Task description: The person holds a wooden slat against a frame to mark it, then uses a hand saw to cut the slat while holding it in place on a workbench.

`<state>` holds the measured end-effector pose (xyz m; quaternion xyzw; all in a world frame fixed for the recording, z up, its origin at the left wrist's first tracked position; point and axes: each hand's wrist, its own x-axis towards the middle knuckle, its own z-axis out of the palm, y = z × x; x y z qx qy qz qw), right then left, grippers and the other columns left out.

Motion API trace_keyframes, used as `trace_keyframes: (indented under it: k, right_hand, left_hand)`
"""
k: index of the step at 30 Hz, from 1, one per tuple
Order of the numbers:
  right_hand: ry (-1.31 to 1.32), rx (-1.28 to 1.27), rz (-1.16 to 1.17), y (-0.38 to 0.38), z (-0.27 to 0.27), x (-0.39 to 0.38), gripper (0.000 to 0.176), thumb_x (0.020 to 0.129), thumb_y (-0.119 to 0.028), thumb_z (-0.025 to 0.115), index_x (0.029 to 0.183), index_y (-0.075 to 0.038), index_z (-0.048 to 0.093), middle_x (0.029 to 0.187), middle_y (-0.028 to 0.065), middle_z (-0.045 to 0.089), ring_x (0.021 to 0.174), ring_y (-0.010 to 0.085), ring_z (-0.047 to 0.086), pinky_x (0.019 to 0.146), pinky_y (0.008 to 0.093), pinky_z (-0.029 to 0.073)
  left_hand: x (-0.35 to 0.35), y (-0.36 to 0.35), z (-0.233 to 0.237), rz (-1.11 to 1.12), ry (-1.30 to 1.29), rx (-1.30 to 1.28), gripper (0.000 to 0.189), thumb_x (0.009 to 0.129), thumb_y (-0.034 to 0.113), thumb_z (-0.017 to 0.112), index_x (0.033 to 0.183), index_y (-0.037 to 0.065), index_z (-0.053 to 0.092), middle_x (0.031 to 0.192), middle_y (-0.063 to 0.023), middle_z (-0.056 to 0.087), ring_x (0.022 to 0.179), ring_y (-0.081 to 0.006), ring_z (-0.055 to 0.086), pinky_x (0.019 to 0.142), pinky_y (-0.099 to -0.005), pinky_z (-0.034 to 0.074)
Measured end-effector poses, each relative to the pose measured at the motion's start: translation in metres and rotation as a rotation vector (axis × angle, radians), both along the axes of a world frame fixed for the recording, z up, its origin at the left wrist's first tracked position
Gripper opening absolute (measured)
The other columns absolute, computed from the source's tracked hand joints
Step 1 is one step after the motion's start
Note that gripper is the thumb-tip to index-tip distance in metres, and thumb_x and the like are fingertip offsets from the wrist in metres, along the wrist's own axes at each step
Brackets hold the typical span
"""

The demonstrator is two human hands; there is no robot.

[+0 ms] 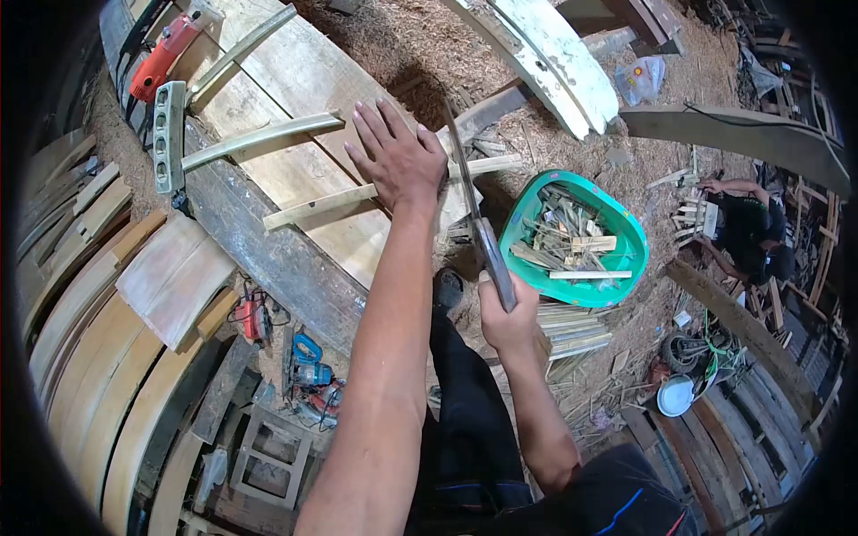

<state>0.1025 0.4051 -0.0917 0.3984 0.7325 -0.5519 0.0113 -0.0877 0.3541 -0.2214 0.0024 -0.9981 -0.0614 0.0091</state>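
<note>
My left hand (399,161) lies with its fingers spread on a thin wooden strip (317,207) and the wide boards (304,98) beneath it. In my right hand (509,314) is the handle of a handsaw (487,246), its blade pointing up and away from me. The blade crosses the thin strip to the right of my left hand, near the boards' edge. Whether the teeth touch the wood cannot be made out. Two more thin strips, one nearer (259,141) and one farther (241,55), lie across the boards.
A green basin (639,255) of wood scraps stands right of the saw. A red power tool (167,55) and a level (167,134) are at upper left. Blue (313,371) and red (256,319) tools lie lower left. Another person (751,223) crouches at right.
</note>
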Motion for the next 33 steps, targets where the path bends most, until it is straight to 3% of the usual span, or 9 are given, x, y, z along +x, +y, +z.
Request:
trace_keyframes:
  k: [7, 11, 14, 17, 18, 21, 25, 27, 33]
  right_hand:
    - [-0.089, -0.042, -0.079, -0.017, 0.055, 0.055, 0.018, 0.089, -0.011, 0.065, 0.075, 0.000, 0.060, 0.056, 0.0030, 0.048, 0.056, 0.0058, 0.047, 0.051, 0.0280, 0.038]
    - [-0.150, 0.045, -0.035, -0.007, 0.046, 0.012, 0.015, 0.089, -0.011, 0.064, 0.079, 0.001, 0.062, 0.058, 0.0028, 0.049, 0.058, 0.0058, 0.049, 0.052, 0.0281, 0.040]
    - [-0.034, -0.043, -0.058, -0.006, 0.009, -0.006, 0.014, 0.089, -0.010, 0.063, 0.081, 0.001, 0.062, 0.059, 0.0026, 0.051, 0.059, 0.0065, 0.049, 0.053, 0.0283, 0.041]
    - [-0.207, -0.008, -0.054, -0.003, 0.050, 0.021, 0.012, 0.087, -0.009, 0.063, 0.082, 0.002, 0.064, 0.059, 0.0030, 0.052, 0.058, 0.0065, 0.050, 0.053, 0.0283, 0.042]
    - [-0.054, 0.140, 0.045, -0.005, 0.061, 0.034, 0.013, 0.086, -0.010, 0.064, 0.081, 0.002, 0.065, 0.058, 0.0036, 0.051, 0.058, 0.0059, 0.050, 0.052, 0.0283, 0.042]
    - [-0.067, 0.009, -0.039, -0.009, 0.051, 0.059, 0.013, 0.085, -0.010, 0.065, 0.081, 0.003, 0.064, 0.058, 0.0033, 0.050, 0.056, 0.0060, 0.049, 0.052, 0.0283, 0.042]
    - [-0.040, -0.112, -0.112, 0.001, 0.015, -0.005, 0.016, 0.089, -0.011, 0.062, 0.079, 0.002, 0.060, 0.057, 0.0028, 0.047, 0.056, 0.0063, 0.044, 0.050, 0.0293, 0.038]
    - [0.030, -0.084, -0.061, -0.001, 0.001, 0.001, 0.015, 0.088, -0.011, 0.062, 0.079, 0.001, 0.061, 0.057, 0.0022, 0.047, 0.057, 0.0054, 0.044, 0.050, 0.0284, 0.037]
    - [-0.072, -0.072, -0.064, -0.010, 0.054, 0.057, 0.013, 0.087, -0.010, 0.063, 0.080, 0.001, 0.062, 0.057, 0.0003, 0.047, 0.058, 0.0040, 0.045, 0.051, 0.0271, 0.038]
  left_hand:
    - [-0.002, 0.000, 0.002, -0.001, -0.007, 0.010, 0.074, 0.089, 0.038, 0.047, 0.153, 0.006, 0.028, 0.161, -0.0204, 0.019, 0.149, -0.0314, 0.020, 0.119, -0.0563, 0.010]
    - [-0.002, -0.001, -0.004, -0.008, 0.047, 0.010, 0.073, 0.088, 0.039, 0.049, 0.151, 0.005, 0.033, 0.160, -0.0215, 0.020, 0.149, -0.0321, 0.020, 0.118, -0.0581, 0.012]
    - [0.001, -0.001, -0.008, -0.023, 0.079, -0.002, 0.073, 0.087, 0.039, 0.050, 0.150, 0.004, 0.035, 0.160, -0.0220, 0.021, 0.148, -0.0326, 0.021, 0.117, -0.0588, 0.014]
    - [0.004, -0.003, -0.009, -0.020, 0.067, 0.001, 0.073, 0.087, 0.039, 0.050, 0.150, 0.004, 0.034, 0.160, -0.0220, 0.020, 0.148, -0.0328, 0.021, 0.117, -0.0587, 0.014]
    - [0.000, -0.001, -0.009, -0.015, 0.069, 0.010, 0.073, 0.087, 0.039, 0.049, 0.150, 0.004, 0.034, 0.160, -0.0220, 0.020, 0.148, -0.0329, 0.021, 0.117, -0.0587, 0.014]
    - [-0.001, 0.000, -0.007, -0.018, 0.072, 0.022, 0.073, 0.088, 0.039, 0.049, 0.151, 0.004, 0.033, 0.160, -0.0220, 0.020, 0.148, -0.0330, 0.021, 0.117, -0.0587, 0.014]
    - [0.001, -0.001, -0.008, -0.022, 0.079, 0.014, 0.074, 0.088, 0.039, 0.048, 0.151, 0.004, 0.032, 0.160, -0.0222, 0.021, 0.148, -0.0336, 0.023, 0.117, -0.0589, 0.014]
    - [0.000, 0.000, -0.009, -0.020, 0.096, 0.028, 0.073, 0.087, 0.038, 0.049, 0.150, 0.004, 0.034, 0.159, -0.0223, 0.022, 0.147, -0.0339, 0.023, 0.117, -0.0593, 0.014]
    - [-0.002, 0.000, -0.009, -0.025, 0.093, 0.044, 0.073, 0.088, 0.039, 0.048, 0.150, 0.004, 0.033, 0.159, -0.0225, 0.022, 0.148, -0.0340, 0.022, 0.117, -0.0595, 0.013]
